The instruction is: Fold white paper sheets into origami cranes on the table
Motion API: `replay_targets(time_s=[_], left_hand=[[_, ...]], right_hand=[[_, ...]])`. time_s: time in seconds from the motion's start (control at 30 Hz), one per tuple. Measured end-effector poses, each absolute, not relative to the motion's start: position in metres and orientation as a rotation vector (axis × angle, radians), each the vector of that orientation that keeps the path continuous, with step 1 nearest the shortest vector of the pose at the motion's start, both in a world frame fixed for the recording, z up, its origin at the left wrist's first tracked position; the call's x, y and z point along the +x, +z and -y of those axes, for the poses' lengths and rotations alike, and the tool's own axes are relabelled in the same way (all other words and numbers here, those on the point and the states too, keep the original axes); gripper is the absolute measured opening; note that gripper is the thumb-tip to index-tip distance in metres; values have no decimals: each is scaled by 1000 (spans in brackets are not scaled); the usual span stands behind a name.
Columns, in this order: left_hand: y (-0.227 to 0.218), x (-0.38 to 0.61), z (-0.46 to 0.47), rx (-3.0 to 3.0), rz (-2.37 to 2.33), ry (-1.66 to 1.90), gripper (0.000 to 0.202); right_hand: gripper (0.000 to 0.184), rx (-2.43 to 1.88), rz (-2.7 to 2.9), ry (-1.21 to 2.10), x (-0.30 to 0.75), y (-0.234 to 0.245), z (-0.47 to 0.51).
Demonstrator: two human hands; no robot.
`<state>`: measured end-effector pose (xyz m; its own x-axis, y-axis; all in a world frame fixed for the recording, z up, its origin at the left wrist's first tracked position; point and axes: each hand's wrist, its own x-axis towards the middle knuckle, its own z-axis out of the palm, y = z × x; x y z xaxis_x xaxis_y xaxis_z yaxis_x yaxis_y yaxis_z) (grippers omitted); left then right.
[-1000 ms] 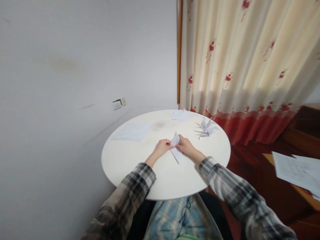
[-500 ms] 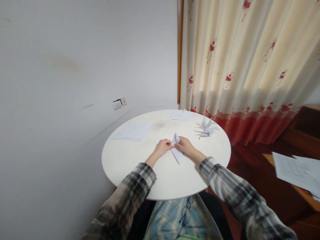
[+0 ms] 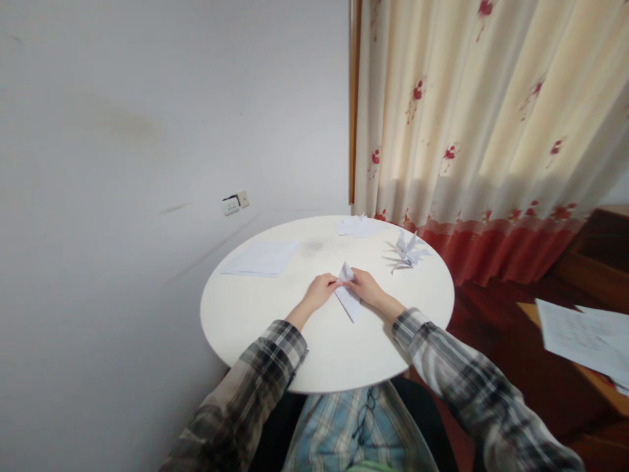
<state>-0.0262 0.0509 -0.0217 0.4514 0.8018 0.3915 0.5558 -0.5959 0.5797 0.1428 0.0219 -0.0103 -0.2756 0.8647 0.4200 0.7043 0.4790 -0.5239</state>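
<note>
Rnd wht tbl (image 3: 240, 314): paper stack (image 3: 260, 258) L, sheets (image 3: 354, 227) nr far edge, folded paper pcs (image 3: 407, 252) R.

Nothing readable; white rectangular paper sheet (image 3: 572, 333), well right of right-hand fingers (image 3: 358, 275), bears faint marks (too blurred).

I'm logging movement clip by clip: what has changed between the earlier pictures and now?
The right hand has shifted its thumb slightly toward the left hand, across the folded paper. Nothing was taken up or let go; both hands hold that paper. The stacked sheets, paper figures and table stayed as they were.
</note>
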Motion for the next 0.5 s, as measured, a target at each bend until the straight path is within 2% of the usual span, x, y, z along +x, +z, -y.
replay_targets(time_s=[0.5], left_hand=[[-21,-26,-50,2336,-1111,903,32]], right_hand=[[10,-1326,2075,272,143,-6,-18]])
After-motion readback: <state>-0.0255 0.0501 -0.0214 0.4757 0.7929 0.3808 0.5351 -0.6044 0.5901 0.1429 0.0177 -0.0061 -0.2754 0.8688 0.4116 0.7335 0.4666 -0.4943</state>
